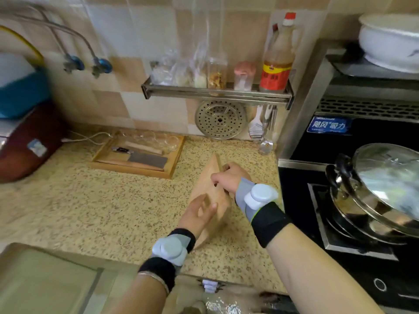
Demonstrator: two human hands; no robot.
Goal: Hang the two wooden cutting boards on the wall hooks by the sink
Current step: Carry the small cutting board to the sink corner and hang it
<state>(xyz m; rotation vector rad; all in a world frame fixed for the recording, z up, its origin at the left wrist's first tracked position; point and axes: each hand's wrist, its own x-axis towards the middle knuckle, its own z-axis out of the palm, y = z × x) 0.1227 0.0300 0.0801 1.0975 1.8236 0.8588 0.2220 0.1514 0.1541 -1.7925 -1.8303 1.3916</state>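
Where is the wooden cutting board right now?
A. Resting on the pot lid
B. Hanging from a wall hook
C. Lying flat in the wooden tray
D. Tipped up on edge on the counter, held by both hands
D: the cutting board stands tilted on the speckled counter, with the left hand and the right hand both on it.

a blue sticker on the black front of the range hood carries white chinese characters, readable as 飓风 吸力, with a smaller line beneath too blurred to read. the red and yellow label on the sauce bottle is illegible.
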